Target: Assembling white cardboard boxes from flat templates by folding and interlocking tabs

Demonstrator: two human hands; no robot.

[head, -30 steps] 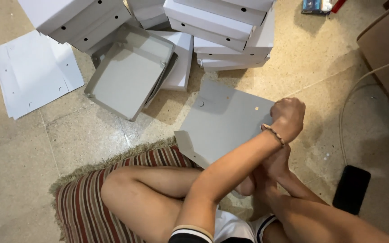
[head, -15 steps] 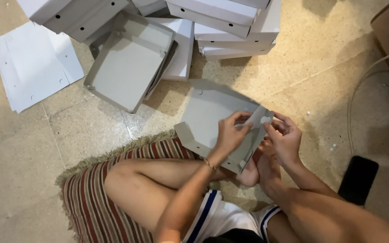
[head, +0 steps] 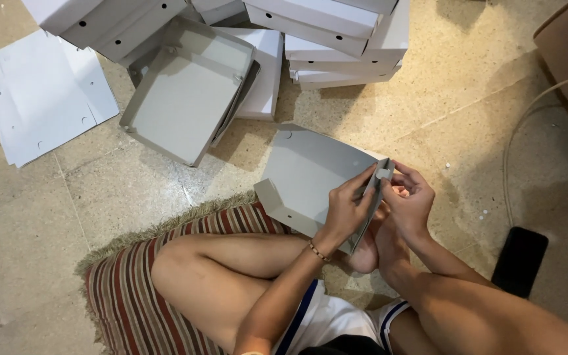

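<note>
With both the left hand (head: 346,207) and right hand (head: 410,200) pinching the grey cardboard box blank (head: 304,177) at its right corner flap, the fold is best creased squarely (thumbs pressing the tab flat).

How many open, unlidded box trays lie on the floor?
2: one open tray left of centre, beside the stacked closed boxes; a second nested under it. Others may be hidden.

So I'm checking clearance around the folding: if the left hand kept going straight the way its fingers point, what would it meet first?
The left hand points up and right, already touching the grey cardboard box's corner flap; past that, likely the right hand's fingers.
</note>
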